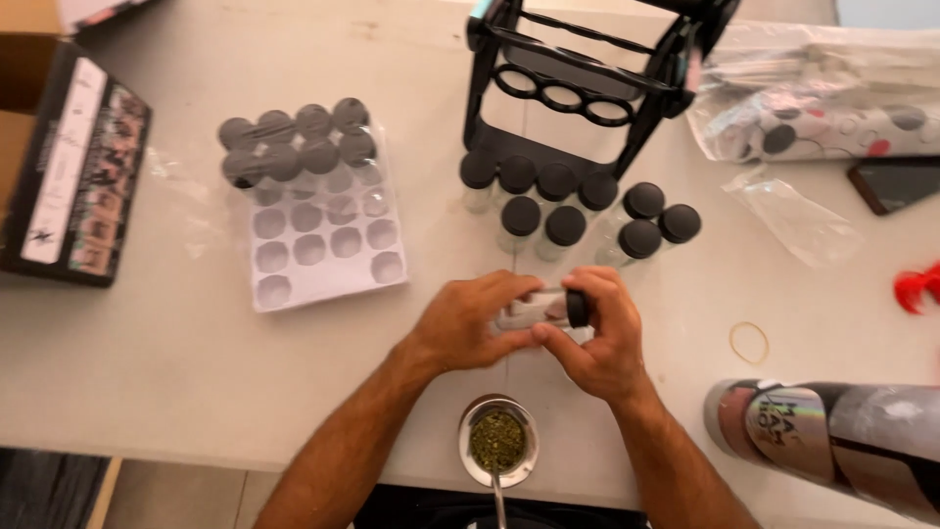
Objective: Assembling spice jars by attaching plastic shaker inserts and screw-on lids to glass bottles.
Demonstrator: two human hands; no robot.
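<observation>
You are holding a small clear jar (537, 309) between both hands, just below the cluster of black-lidded jars (578, 211) and directly above the metal cup of green herb (498, 441). The jar is lying on its side, its long axis running left to right, with the black lid (578, 310) pointing right. Your left hand (470, 323) is wrapping the glass body, fingers curled closed over it; your right hand (599, 338) is sitting at the lid end, thumb and fingertips pinched around the cap, so it is the nearer hand to the lid. Everything is resting on a pale table (176, 362). Left of the jar cluster, a white tray (323, 250) is carrying more jars in its far rows; behind the cluster a black rack (587, 88) is standing.
</observation>
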